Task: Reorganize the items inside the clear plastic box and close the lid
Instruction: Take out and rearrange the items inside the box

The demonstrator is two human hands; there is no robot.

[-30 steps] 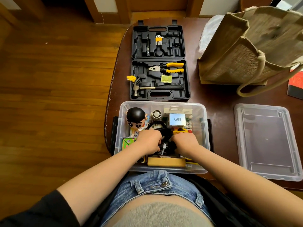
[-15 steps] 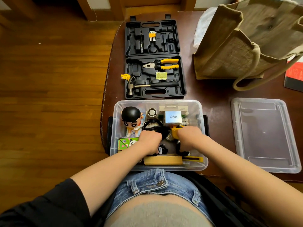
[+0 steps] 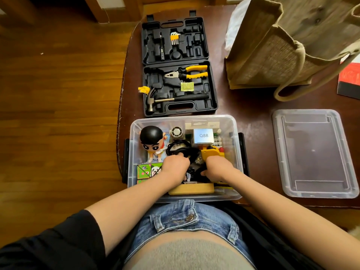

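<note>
Nearest the person, the clear plastic box (image 3: 234,152) sits open at the front edge of the dark desk (image 3: 251,106), pressed against the person's lap. Both hands are down inside it. The left hand (image 3: 175,168) is curled around a bundle of black cable (image 3: 178,147) in the middle of the box. The right hand (image 3: 219,168) is closed on something black beneath it, probably more of the same cable, though the fingers are hidden from view. A tan pouch (image 3: 191,189) lies along the box's near wall under the wrists.

Further in, a yellow tool (image 3: 211,152) lies just beyond the right hand, and a big-headed figurine (image 3: 153,142) stands at the left, with green picture cubes (image 3: 149,170) in front of it. A silver cube marked Q88 (image 3: 203,136) rests near the far wall.

The box's lid (image 3: 313,152) lies flat on the desk to the right, well apart. Beyond the box is an open black tool case (image 3: 179,65) holding pliers (image 3: 187,72) and a hammer (image 3: 171,99). A burlap bag (image 3: 282,45) stands at the far right.
</note>
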